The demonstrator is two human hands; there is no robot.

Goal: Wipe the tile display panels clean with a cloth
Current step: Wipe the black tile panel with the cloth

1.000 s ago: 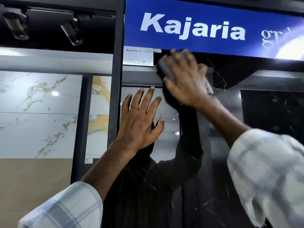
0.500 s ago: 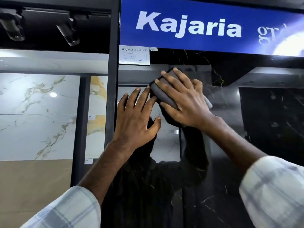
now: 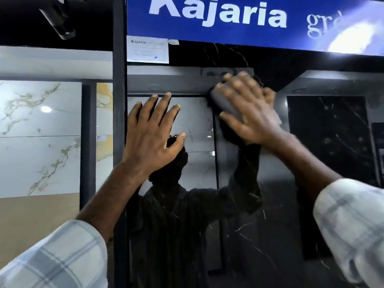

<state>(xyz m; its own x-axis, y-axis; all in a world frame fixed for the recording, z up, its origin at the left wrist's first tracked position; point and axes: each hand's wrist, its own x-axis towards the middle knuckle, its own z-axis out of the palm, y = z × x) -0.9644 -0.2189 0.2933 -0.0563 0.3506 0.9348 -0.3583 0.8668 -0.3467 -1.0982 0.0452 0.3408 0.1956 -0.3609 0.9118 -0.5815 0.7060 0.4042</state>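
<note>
A glossy black tile panel with thin pale veins fills the middle and right and mirrors my arms and body. My left hand lies flat on it with fingers spread, close to the dark frame post. My right hand presses a grey cloth against the upper part of the panel; it is blurred from motion. Part of the cloth shows between thumb and forefinger, and the rest is hidden under the palm.
A blue Kajaria sign runs along the top edge of the panel, with a white label stuck under its left end. White marble tile panels stand to the left, and a track spotlight hangs above them.
My right hand carried the cloth down from just under the blue sign, then swept it to the right across the panel. My left hand stayed flat in place.
</note>
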